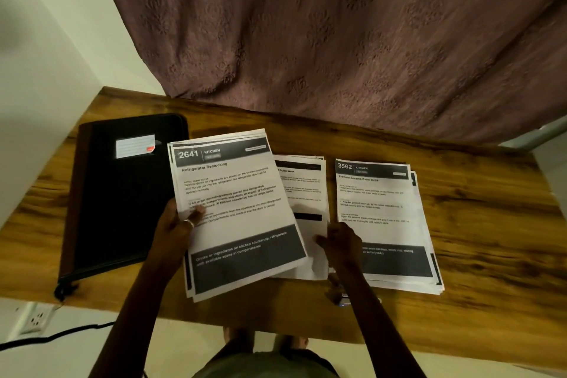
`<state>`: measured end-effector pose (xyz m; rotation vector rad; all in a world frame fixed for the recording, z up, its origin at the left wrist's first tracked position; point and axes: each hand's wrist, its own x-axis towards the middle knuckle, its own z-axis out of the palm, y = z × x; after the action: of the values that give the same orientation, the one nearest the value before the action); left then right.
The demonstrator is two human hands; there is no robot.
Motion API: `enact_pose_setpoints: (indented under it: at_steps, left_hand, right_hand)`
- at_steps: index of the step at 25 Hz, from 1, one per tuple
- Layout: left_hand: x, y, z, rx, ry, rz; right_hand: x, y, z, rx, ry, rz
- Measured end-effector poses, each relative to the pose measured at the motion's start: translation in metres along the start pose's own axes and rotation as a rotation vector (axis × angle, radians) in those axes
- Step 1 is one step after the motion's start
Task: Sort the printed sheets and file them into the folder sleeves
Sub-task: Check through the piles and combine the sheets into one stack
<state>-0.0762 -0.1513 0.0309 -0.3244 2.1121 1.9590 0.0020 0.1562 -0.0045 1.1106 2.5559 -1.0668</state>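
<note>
My left hand (181, 219) grips a stack of printed sheets (236, 209) by its left edge, thumb on top; the top page reads "2641 Kitchen, Refrigerator Stocking". The stack is lifted and tilted over the wooden table (491, 224). A middle pile of sheets (306, 193) lies flat, partly covered by the held stack. On the right lies a third pile (383, 212) headed "3562 Kitchen". My right hand (340, 239) hovers with loosely curled fingers between the middle and right piles, holding nothing. A closed black folder (122, 193) with a white label lies at the left.
A mauve patterned curtain (337, 40) hangs behind the table's far edge. A small metallic object (343, 298) sits near the front edge under my right forearm. A wall socket (33, 319) and black cable are on the floor at lower left.
</note>
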Motion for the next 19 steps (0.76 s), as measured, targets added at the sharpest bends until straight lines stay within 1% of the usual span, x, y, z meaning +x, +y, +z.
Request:
enact_pose_setpoints:
  at_steps: [2, 4, 7, 8, 9, 11, 15, 17, 19]
  left_hand:
    - [0.0, 0.0, 0.0, -0.013, -0.001, -0.014]
    - [-0.001, 0.002, 0.0, -0.038, -0.016, -0.022]
    - [-0.002, 0.006, 0.002, -0.091, -0.055, -0.033]
    - [-0.003, 0.008, 0.003, -0.104, -0.067, -0.035]
    - [-0.004, 0.01, 0.006, -0.116, -0.079, -0.036]
    - [-0.006, 0.015, 0.014, -0.142, -0.105, -0.038]
    - [-0.007, 0.021, 0.029, -0.157, -0.148, -0.046]
    - [-0.007, 0.021, 0.037, -0.133, -0.136, -0.065]
    - [-0.006, 0.018, 0.045, -0.073, -0.082, -0.071]
  right_hand:
    - [0.002, -0.001, -0.006, 0.029, 0.005, 0.027]
    - [0.0, -0.003, -0.015, 0.01, 0.066, 0.026]
    - [-0.007, -0.007, -0.029, 0.011, 0.227, -0.081]
    - [-0.008, -0.008, -0.033, 0.043, 0.242, -0.134]
    - [-0.009, -0.009, -0.037, 0.087, 0.214, -0.173]
    - [-0.011, -0.01, -0.04, 0.236, 0.099, -0.172]
    - [-0.021, -0.015, -0.038, 0.63, -0.047, -0.175]
    - [-0.031, -0.022, -0.042, 0.801, -0.132, -0.188]
    - [-0.039, -0.028, -0.046, 0.94, -0.209, -0.138]
